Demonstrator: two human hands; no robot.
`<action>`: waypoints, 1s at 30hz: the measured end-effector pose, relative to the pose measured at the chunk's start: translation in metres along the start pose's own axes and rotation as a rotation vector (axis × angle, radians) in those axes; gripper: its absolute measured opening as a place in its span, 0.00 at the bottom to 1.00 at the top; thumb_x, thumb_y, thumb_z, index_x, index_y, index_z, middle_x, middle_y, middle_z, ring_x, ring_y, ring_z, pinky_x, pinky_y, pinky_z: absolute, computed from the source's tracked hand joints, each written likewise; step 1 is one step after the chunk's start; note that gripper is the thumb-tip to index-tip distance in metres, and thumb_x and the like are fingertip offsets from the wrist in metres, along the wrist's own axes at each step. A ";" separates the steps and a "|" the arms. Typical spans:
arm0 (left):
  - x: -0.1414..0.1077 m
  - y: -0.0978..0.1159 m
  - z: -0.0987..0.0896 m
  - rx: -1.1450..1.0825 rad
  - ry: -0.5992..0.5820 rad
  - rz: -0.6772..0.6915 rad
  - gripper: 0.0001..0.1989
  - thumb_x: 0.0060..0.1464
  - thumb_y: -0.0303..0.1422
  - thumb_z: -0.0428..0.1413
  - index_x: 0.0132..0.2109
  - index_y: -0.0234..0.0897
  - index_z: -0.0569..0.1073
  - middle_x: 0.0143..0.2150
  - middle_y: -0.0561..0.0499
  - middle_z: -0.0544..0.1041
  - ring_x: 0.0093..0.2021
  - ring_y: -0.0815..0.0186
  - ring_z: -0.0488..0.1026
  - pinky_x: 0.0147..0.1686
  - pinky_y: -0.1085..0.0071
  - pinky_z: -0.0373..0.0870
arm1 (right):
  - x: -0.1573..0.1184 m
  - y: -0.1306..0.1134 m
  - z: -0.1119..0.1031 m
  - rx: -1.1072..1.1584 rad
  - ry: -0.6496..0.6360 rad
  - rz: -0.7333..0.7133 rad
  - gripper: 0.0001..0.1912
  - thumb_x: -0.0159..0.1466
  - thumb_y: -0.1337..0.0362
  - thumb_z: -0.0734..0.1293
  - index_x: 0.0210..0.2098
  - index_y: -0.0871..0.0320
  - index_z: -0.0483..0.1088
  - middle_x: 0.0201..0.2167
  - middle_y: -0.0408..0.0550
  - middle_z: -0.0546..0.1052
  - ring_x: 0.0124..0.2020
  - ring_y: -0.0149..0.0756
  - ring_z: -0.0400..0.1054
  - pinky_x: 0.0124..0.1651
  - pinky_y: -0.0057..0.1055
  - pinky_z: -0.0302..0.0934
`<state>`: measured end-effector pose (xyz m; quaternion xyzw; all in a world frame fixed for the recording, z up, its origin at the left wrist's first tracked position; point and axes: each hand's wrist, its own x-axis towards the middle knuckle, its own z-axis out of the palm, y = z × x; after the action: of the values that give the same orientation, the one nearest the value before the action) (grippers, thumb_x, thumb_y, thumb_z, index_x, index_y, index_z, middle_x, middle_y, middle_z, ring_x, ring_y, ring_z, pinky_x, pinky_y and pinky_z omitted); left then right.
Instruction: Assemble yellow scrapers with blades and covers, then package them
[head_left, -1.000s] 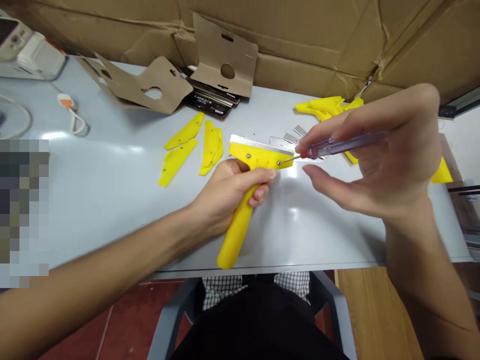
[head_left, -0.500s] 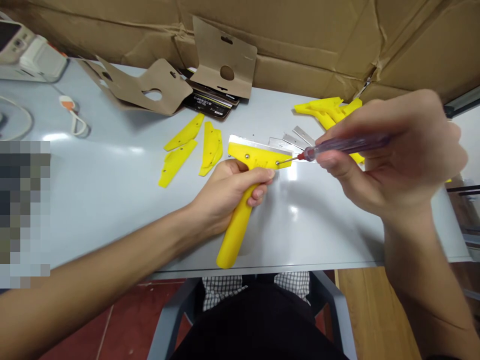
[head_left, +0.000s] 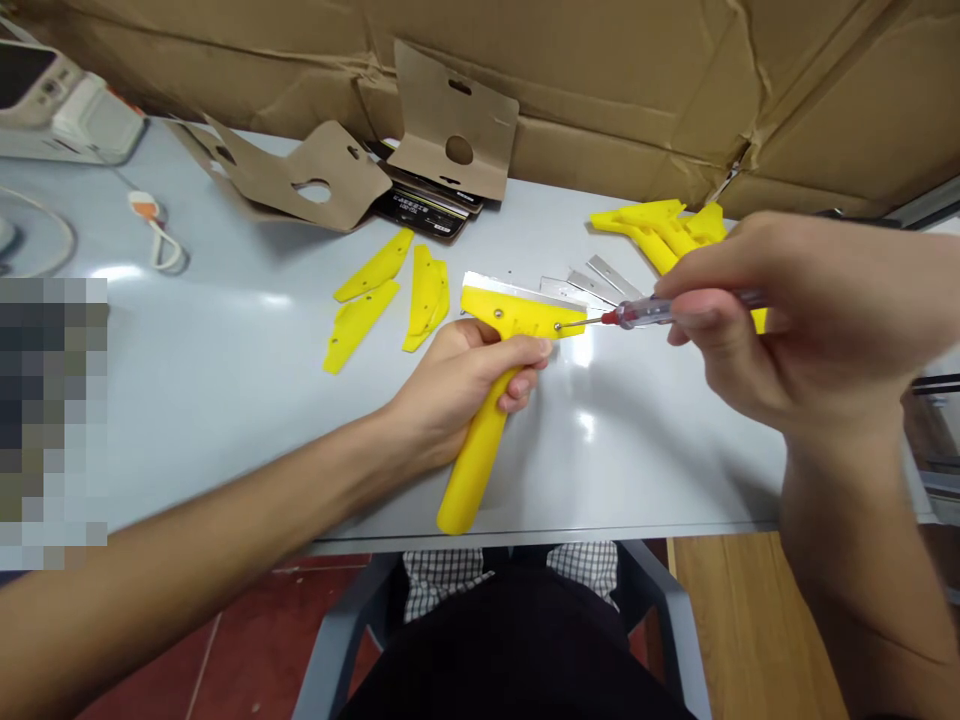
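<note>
My left hand [head_left: 480, 385] is wrapped round the neck of a yellow scraper [head_left: 474, 465], whose head carries a metal blade [head_left: 517, 293] along its upper edge. Two screws show in the head. My right hand [head_left: 787, 330] grips a screwdriver [head_left: 645, 311] with a clear handle and red collar; its tip touches the right screw [head_left: 557, 327]. Behind the screwdriver lie several loose metal blades [head_left: 613, 277]. More yellow scraper handles [head_left: 660, 235] are piled at the back right, partly hidden by my right hand.
Flat yellow pieces [head_left: 364, 322] lie left of the scraper. Folded brown cardboard [head_left: 330, 180] and black packaging [head_left: 420, 212] stand behind them. A white device [head_left: 97, 120] and a white cable loop [head_left: 161, 240] are at the left. Large cardboard [head_left: 600, 90] lines the table's back.
My right hand has shifted right along the screwdriver and turned, uncovering more of its clear handle. The screwdriver tip stays at the right screw. The view has shifted slightly.
</note>
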<state>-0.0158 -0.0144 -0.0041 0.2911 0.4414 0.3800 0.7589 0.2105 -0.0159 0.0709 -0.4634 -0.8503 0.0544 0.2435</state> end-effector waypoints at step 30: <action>0.004 -0.002 -0.001 -0.031 0.003 0.030 0.09 0.47 0.24 0.68 0.30 0.32 0.73 0.21 0.56 0.68 0.18 0.78 0.60 0.16 0.80 0.54 | 0.002 -0.009 -0.025 -0.386 -0.115 -0.105 0.11 0.74 0.53 0.64 0.40 0.52 0.72 0.24 0.46 0.73 0.21 0.41 0.63 0.27 0.38 0.49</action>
<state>-0.0147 -0.0124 -0.0079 0.2851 0.4323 0.3985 0.7569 0.2139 -0.0222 0.0961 -0.4526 -0.8804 -0.0960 0.1039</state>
